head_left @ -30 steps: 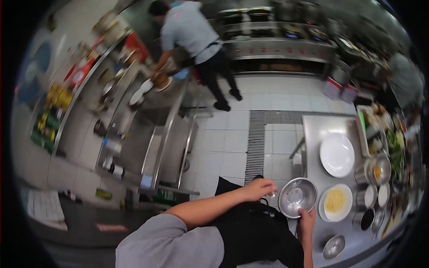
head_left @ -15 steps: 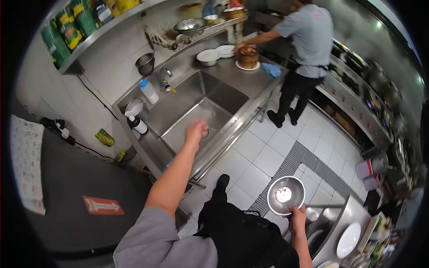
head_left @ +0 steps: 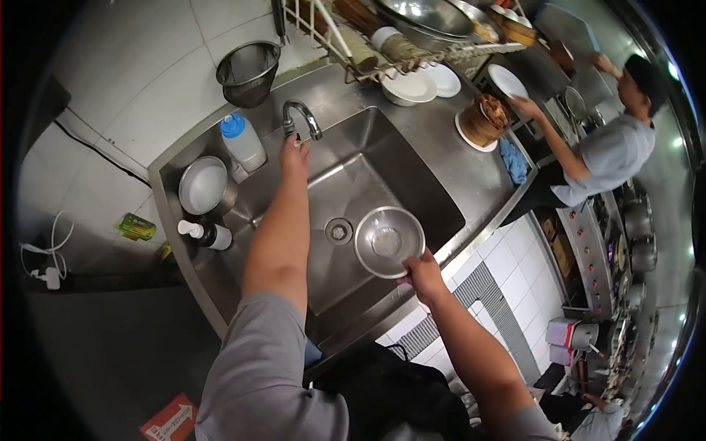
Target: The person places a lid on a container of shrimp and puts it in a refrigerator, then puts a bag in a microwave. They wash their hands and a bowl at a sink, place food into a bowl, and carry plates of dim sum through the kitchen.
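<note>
My right hand [head_left: 423,273] grips the rim of a small steel bowl [head_left: 389,241] and holds it over the steel sink [head_left: 423,184], just right of the drain [head_left: 338,231]. The bowl has a little pale residue at its bottom. My left hand [head_left: 295,156] reaches to the back of the sink and closes on the tap handle at the base of the curved faucet [head_left: 301,114]. No water is visibly running.
A blue-capped bottle [head_left: 243,141], a steel dish [head_left: 203,185] and a pump dispenser [head_left: 208,234] stand left of the sink. A strainer [head_left: 248,70] hangs on the wall. White plates [head_left: 410,86], a bamboo steamer [head_left: 484,121] and a blue cloth [head_left: 514,160] lie right. Another person [head_left: 596,151] works beside the counter.
I have turned from the prep table to the sink. The bowl moved over the basin, and my left hand rose from above the basin to the faucet.
</note>
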### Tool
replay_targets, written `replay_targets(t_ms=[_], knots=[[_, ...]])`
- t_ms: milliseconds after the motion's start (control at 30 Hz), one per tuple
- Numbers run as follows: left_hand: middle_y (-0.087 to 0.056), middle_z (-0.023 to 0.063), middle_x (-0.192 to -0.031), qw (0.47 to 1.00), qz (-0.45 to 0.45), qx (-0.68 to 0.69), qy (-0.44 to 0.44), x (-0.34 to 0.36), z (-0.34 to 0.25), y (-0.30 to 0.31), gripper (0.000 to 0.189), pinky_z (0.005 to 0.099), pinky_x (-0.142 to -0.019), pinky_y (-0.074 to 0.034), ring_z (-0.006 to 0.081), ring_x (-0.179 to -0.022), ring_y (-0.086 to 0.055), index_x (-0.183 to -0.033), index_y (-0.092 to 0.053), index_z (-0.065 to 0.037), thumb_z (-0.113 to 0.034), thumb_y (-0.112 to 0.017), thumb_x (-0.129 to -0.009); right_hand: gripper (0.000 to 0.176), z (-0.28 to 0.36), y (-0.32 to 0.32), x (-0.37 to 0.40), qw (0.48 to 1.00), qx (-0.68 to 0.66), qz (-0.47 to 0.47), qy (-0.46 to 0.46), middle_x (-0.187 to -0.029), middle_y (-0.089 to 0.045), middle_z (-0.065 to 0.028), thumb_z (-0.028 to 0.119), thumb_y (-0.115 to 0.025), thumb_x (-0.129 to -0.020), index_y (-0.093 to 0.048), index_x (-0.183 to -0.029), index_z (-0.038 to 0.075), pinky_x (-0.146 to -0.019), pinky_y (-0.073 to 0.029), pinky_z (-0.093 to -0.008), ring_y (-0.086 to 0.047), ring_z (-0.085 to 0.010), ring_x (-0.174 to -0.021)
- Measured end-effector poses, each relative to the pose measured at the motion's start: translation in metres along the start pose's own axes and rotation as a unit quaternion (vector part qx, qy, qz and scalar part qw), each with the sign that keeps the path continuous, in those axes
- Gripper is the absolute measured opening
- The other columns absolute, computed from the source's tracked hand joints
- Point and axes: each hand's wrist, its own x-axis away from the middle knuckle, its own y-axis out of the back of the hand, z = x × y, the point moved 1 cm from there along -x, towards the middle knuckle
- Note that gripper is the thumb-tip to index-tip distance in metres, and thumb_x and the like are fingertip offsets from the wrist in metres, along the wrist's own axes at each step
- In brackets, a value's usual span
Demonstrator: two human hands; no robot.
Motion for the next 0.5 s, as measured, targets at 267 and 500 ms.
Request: replay_targets(t_ms=[267, 500], knots=[[-0.066, 0.0225, -0.120, 0.827, 0.285, 0.463, 0.145, -0.020, 0.027, 0.037, 0.046, 0.0505, -0.111, -0.041, 0.0303, -0.107, -0.067, -0.124, -0.052, 0.007, -0.032, -0.043, -0.102, 0.042, 0.045, -0.096, -0.143, 0.997, 0.047, 0.039, -0.041, -0.097, -0.061, -0.0058, 0.005, -0.056, -0.089, -0.049, -0.130, 0.008, -0.060, -0.056, -0.0307, -0.059, -0.0152, -0.075], [-0.066, 0.0210, -0.122, 0.901, 0.261, 0.274, 0.211, 0.013, -0.016, 0.014, 0.065, 0.0466, -0.104, -0.044, 0.0274, -0.100, -0.067, -0.140, -0.039, 0.012, -0.041, -0.046, -0.101, 0.038, 0.039, -0.127, -0.196, 0.995, 0.076, 0.056, -0.036, -0.101, -0.064, -0.0151, 0.005, -0.054, -0.089, -0.046, -0.126, -0.002, -0.056, -0.056, -0.0320, -0.068, -0.0207, -0.079]])
